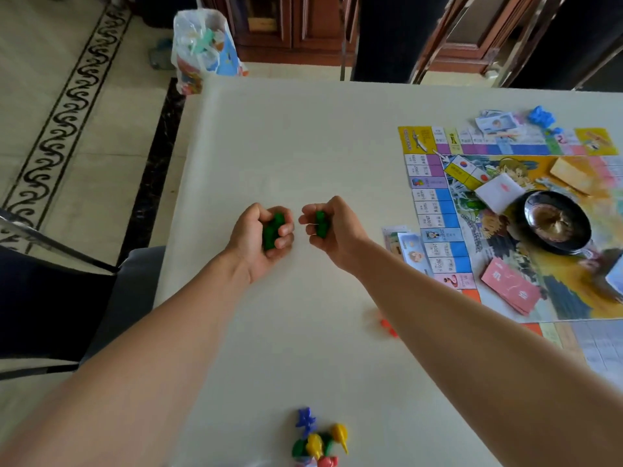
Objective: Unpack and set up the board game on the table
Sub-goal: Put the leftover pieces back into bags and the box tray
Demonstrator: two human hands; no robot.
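A pale table (303, 146) fills most of the view, with a dark chair (50, 298) pulled up at its left side and a plastic bag (202, 45) of colourful bits on the floor past its far left corner. The game board (435, 210) lies open and flat on the right part of the table. On it sit a round black bowl (556, 224), a pink card stack (509, 289) near its front, a white card stack (500, 192) just beside the bowl, and a yellow card stack (573, 175) further back. Paper notes (403, 244) lie just off the board's left edge, partly tucked under it. Both bare arms reach over the middle of the table, well left of the board. The left hand (261, 235) is palm up, fingers curled round a clump of green pieces (273, 229). The right hand (325, 227), near it but apart, grips a second green piece (321, 224) in curled fingers. Blue pieces (541, 116) lie at the board's far edge. A small heap of coloured pawns (317, 439) sits at the table's near edge, and blurred orange bits (387, 326) show beside the right forearm.
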